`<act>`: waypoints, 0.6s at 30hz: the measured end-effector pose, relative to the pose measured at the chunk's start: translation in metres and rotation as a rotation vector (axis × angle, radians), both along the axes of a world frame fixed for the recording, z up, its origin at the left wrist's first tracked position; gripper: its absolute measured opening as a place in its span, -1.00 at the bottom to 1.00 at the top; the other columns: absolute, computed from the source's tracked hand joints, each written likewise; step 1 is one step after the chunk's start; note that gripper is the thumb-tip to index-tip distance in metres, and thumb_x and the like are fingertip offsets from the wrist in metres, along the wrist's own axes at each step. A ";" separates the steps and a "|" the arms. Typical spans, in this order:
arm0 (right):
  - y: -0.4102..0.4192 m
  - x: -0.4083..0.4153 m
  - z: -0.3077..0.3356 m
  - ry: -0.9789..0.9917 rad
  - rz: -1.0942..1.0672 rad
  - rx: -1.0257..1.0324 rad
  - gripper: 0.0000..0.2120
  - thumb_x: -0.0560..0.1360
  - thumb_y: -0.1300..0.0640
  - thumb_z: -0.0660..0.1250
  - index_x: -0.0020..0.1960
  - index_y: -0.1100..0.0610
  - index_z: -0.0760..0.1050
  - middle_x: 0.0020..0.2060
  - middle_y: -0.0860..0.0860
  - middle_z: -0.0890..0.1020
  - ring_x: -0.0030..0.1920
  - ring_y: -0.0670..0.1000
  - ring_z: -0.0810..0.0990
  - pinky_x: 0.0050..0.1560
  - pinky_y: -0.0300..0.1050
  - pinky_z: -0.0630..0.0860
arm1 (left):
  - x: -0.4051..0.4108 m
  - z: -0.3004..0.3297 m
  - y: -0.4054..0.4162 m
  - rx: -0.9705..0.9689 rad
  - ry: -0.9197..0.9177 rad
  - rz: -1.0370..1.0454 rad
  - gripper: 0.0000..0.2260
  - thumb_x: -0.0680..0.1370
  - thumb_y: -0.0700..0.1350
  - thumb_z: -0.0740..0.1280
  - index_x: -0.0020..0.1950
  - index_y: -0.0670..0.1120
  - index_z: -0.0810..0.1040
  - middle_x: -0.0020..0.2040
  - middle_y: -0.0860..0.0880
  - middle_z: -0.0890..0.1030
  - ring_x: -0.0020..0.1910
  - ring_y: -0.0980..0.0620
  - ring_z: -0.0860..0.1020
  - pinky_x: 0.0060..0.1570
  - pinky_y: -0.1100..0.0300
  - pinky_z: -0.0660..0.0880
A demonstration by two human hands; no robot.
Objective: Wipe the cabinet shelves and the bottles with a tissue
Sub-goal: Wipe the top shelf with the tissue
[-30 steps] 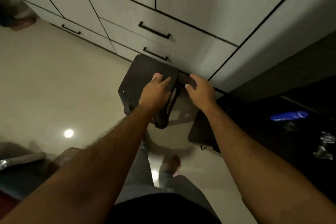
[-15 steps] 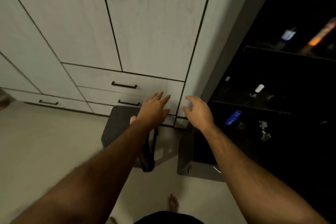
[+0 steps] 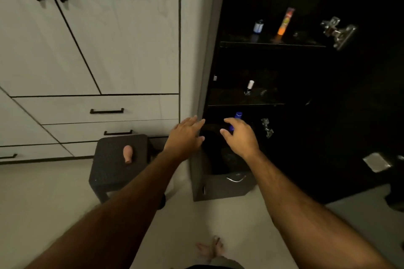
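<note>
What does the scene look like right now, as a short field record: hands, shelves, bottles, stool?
left hand: open, fingers spread, at the edge of the dark cabinet, holding nothing
right hand: open, reaching into the lowest visible shelf, in front of the blue bottle; contact unclear
top shelf: small blue container, orange tube
middle shelf: white-capped bottle
tissue: none visible
stool: black, left of the cabinet, a small pink object on top
lighting: cabinet interior very dark
</note>
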State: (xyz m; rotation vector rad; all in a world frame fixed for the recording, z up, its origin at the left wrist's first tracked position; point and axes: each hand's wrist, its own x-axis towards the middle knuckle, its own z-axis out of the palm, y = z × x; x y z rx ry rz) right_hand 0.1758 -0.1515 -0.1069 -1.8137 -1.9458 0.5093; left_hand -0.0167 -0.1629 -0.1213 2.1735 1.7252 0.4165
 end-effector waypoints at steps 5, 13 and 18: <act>-0.018 0.055 -0.012 -0.021 -0.070 -0.008 -0.59 0.53 0.00 0.35 0.36 0.05 0.46 0.27 0.01 0.53 0.21 0.01 0.54 0.17 -0.10 0.51 | 0.049 -0.008 -0.005 -0.043 0.010 -0.043 -0.45 0.60 0.02 0.26 0.56 0.06 0.14 0.56 -0.03 0.17 0.54 -0.04 0.12 0.49 -0.08 0.13; -0.021 0.142 -0.054 -0.025 -0.027 -0.138 -0.58 0.54 0.01 0.35 0.36 0.07 0.46 0.28 0.04 0.53 0.19 0.04 0.56 0.12 -0.12 0.51 | 0.121 -0.051 -0.014 -0.184 0.091 0.015 -0.43 0.61 0.05 0.24 0.57 0.09 0.08 0.58 -0.01 0.10 0.56 -0.05 0.04 0.49 -0.06 0.05; -0.021 0.194 -0.096 -0.074 0.070 -0.291 -0.57 0.56 -0.03 0.32 0.39 0.05 0.42 0.30 0.04 0.52 0.17 0.05 0.56 0.09 -0.08 0.53 | 0.167 -0.090 -0.030 -0.277 0.122 0.105 -0.43 0.60 0.04 0.25 0.57 0.08 0.11 0.58 -0.03 0.13 0.55 -0.08 0.09 0.49 -0.07 0.13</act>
